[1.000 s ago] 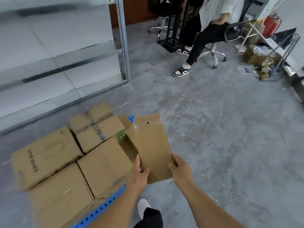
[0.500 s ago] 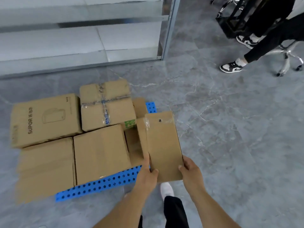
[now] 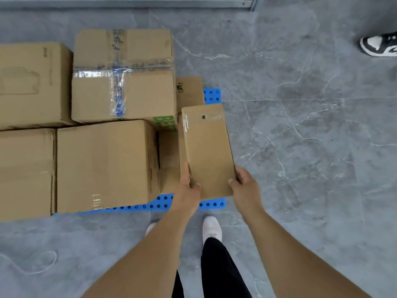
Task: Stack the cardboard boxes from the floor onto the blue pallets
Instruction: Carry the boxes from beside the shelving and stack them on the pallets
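Note:
A narrow cardboard box (image 3: 207, 147) stands on end over the right end of the blue pallet (image 3: 212, 204). My left hand (image 3: 189, 188) grips its lower left edge and my right hand (image 3: 245, 186) grips its lower right edge. Several larger cardboard boxes fill the pallet to the left: a taped one (image 3: 123, 76) at the back, a plain one (image 3: 105, 166) in front of it, and two more (image 3: 28, 84) cut off by the left border. A small box (image 3: 190, 91) stands behind the held one.
Grey marble-patterned floor (image 3: 300, 125) stretches open to the right. Another person's black-and-white sneaker (image 3: 380, 47) is at the far right edge. My white shoes (image 3: 211, 227) stand just in front of the pallet. A thin white cord (image 3: 43, 263) lies on the floor at lower left.
The view has tilted down and drawn closer to the pallet. The narrow box, held in both hands throughout, now sits lower over the pallet's right end.

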Available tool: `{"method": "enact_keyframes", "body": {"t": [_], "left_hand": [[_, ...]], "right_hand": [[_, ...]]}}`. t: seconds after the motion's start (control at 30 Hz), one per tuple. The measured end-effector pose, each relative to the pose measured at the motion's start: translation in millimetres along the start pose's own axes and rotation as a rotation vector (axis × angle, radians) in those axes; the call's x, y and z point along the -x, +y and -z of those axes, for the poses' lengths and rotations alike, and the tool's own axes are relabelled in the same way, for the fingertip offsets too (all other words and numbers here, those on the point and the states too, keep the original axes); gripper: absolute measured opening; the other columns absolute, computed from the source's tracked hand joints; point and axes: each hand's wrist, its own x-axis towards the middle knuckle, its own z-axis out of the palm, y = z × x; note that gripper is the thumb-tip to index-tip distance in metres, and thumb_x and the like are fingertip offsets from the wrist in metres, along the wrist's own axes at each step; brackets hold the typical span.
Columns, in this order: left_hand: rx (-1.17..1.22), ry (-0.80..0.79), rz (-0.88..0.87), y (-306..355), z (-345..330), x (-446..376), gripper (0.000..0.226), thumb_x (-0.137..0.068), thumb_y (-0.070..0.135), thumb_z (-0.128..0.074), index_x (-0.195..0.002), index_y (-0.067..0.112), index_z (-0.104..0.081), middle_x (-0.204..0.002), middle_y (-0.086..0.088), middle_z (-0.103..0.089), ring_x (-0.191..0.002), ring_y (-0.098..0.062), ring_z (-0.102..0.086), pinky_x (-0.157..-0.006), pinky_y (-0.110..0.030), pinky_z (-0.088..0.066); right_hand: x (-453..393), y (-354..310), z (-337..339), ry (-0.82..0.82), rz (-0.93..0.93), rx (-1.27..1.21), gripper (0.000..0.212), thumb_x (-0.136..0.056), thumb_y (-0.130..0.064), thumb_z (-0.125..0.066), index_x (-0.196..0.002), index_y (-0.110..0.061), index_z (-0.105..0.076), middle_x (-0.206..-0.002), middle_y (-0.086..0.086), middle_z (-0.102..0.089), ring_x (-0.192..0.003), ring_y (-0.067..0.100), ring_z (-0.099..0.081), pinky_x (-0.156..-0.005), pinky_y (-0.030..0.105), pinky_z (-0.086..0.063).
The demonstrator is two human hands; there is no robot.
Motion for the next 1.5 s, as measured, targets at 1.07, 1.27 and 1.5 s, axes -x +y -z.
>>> {"method": "enact_keyframes", "body": {"t": [1.07, 1.27, 1.5], "left_hand": [[0.085, 0.051, 0.203, -33.6, 40.2, -9.6, 0.074, -0.091, 0.045, -0.049, -0.149, 0.030, -0.006, -0.156, 0.003, -0.018, -0.141, -0.020, -0.022, -0.112, -0.039, -0.022], [0.160, 0.163, 0.107, -6.7, 83.0, 61.2, 0.075, -0.090, 0.042, -0.052, -0.150, 0.025, -0.010, -0.156, 0.000, -0.019, -0.142, -0.021, -0.022, -0.113, -0.040, -0.022], [0.232, 0.328, 0.045, 7.9, 125.5, 160.2, 0.072, -0.094, 0.031, -0.050, -0.150, 0.022, -0.005, -0.157, 0.000, -0.014, -0.143, -0.019, -0.017, -0.114, -0.036, -0.019]], "right_hand": [[4.7, -10.1, -35.0, -0.150, -0.082, 0.260, 0.063, -0.088, -0.032, -0.055, -0.144, -0.017, -0.029, -0.139, 0.006, -0.039, -0.122, 0.024, -0.046, -0.100, 0.040, -0.042], [67.0, -62.5, -31.5, -0.172, 0.085, 0.516, 0.061, -0.092, -0.030, -0.049, -0.146, -0.016, -0.025, -0.148, 0.007, -0.029, -0.133, 0.024, -0.034, -0.108, 0.043, -0.035], [155.2, -117.3, -42.8, -0.222, 0.312, 0.727, 0.055, -0.093, -0.033, -0.044, -0.144, -0.018, -0.028, -0.145, 0.002, -0.031, -0.131, 0.019, -0.035, -0.103, 0.040, -0.038]]}}
